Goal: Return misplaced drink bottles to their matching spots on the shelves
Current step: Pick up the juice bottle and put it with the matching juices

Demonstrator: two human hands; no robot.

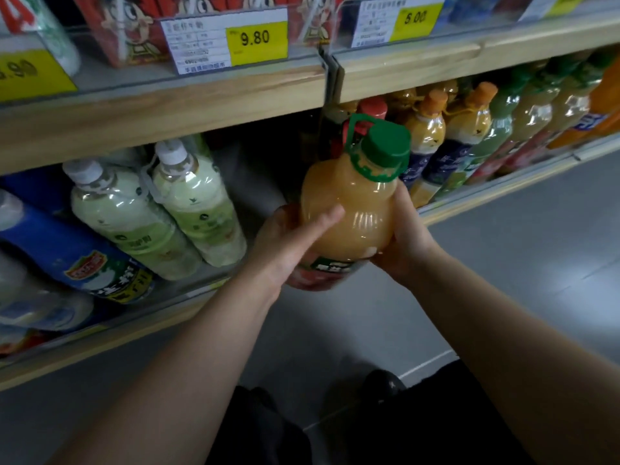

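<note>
Both hands are wrapping a large juice bottle (349,209) with a green cap (385,151) and carrying loop, holding it in the air in front of the lower shelf (469,199). The left hand (288,243) is curling around the bottle's left side and its label, thumb lying across the cloudy orange-yellow body; the right hand (406,236) is cupping the right side from below, fingers pressing the plastic. Neither hand is free — both are clenched around the same bottle, which is leaning slightly, cap toward the shelf.

The step in hand looks like carrying a misplaced bottle to its own row. It is hovering before a dark gap (265,169) in the lower shelf, between the pale green bottles (157,209) on the left and the row of orange-capped juice bottles (436,135) on the right. Further right stand green-capped bottles (503,115) with a similar yellowish drink, so the matching spot is probably on that side rather than the gap — though blur is keeping the labels from being read.

The next move calls for checking cap colour and label against the rows, then sliding the bottle base-first, upright, under the wooden shelf edge (167,109) above, which carries yellow price tags (256,38). The bottle looks heavy and full, so a two-handed hold seems wise until its base is resting on the shelf.
</note>
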